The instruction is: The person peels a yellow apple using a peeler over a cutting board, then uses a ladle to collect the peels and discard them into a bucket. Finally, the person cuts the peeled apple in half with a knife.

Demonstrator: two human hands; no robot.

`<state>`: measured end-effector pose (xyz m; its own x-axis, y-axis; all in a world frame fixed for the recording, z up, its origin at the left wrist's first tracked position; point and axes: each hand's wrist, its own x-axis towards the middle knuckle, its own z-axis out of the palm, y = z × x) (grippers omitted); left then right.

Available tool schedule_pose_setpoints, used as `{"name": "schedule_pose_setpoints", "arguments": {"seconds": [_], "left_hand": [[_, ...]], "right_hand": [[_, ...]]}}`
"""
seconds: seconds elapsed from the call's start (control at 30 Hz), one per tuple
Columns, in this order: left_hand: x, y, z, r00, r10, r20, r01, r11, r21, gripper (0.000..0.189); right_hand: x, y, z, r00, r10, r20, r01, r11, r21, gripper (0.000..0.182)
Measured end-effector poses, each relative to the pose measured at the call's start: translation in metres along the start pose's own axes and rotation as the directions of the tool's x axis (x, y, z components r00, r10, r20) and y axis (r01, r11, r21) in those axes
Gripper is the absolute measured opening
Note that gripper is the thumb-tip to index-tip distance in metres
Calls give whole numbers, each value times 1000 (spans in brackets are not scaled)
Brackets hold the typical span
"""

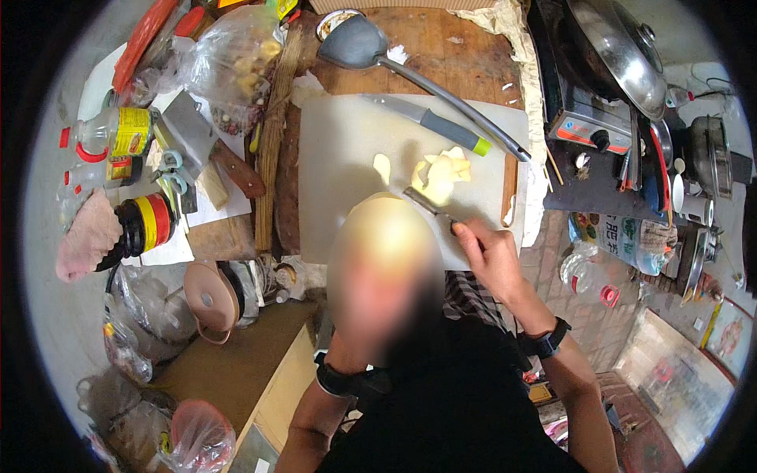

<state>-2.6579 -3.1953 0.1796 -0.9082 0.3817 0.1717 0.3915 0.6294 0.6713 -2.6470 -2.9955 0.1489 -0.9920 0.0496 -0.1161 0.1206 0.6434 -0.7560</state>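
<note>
My right hand (pixel 488 254) grips a metal peeler (pixel 427 205) by its handle, at the right of the cutting board. The peeler's head is close to the top of a large, pale yellow peeled vegetable (pixel 387 222), perhaps a potato. My left hand (pixel 375 290) is around the vegetable's lower part; blur hides its fingers. On the white cutting board (pixel 331 148), pale peelings (pixel 440 174) lie in a heap, with a single peeling (pixel 382 169) to their left. A kitchen knife (pixel 452 130) with a grey and green handle rests across the board's upper part.
A long-handled wok spatula (pixel 355 44) reaches over the board's upper right. Left of the board are a cleaver (pixel 189 136), scissors (pixel 171 168), bottles (pixel 130 131) and a plastic bag of food (pixel 233 59). A gas stove (pixel 591 121) with a lidded wok (pixel 621 53) stands at right.
</note>
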Motion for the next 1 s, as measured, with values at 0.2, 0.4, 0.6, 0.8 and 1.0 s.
{"name": "schedule_pose_setpoints", "arguments": {"seconds": [0.2, 0.4, 0.6, 0.8, 1.0], "left_hand": [[-7, -16, 4, 971, 226, 76, -239, 910, 339, 30], [-11, -14, 2, 965, 220, 141, -260, 866, 427, 33], [-10, -16, 8, 963, 199, 180, -264, 827, 496, 35], [-13, -13, 14, 973, 143, 179, -217, 828, 517, 35], [-3, -8, 15, 956, 212, 201, -292, 720, 629, 53]], "right_hand": [[-3, -28, -18, 993, 102, 58, -112, 967, 228, 18], [-6, -38, -11, 999, -36, 40, 29, 985, 168, 19], [-6, -10, -3, 969, 229, 96, -245, 945, 216, 25], [-9, -42, -7, 984, -177, -16, 177, 976, 125, 15], [5, -22, 0, 999, 45, 20, -47, 994, 96, 21]]}}
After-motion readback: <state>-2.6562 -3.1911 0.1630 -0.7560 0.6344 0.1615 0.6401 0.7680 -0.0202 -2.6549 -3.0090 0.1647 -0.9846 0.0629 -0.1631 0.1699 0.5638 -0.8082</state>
